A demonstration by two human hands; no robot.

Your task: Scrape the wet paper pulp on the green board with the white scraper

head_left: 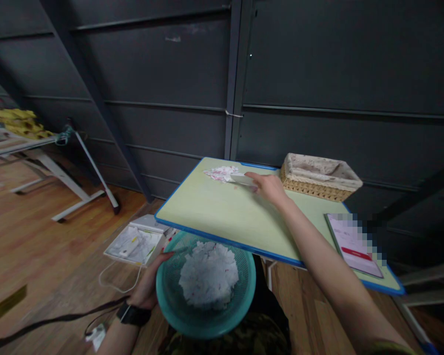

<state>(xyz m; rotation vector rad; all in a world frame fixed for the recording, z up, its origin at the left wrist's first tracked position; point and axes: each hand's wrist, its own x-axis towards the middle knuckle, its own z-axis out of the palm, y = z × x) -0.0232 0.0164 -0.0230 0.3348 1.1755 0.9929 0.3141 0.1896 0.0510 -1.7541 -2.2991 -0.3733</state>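
My left hand (151, 278), with a black band at the wrist, grips the left rim of a teal plastic colander (246, 296). A heap of small torn white paper scraps (209, 276) lies in the colander, which is at my lap below the table edge. Over the table (214, 207), my right hand (266, 186) is closed on a thin white two-armed tool (240, 174), which looks like tongs. The tool's far end meets a small pile of white scraps with reddish marks (220, 173) near the table's back left. Blur hides the exact shape of its tips.
A woven basket (314, 190) with a cloth lining stands at the table's back right. A tablet (355, 246) lies at the right side. On the floor at left sits an open white box (135, 244) with a cable. Dark metal panels (177, 64) rise behind the table.
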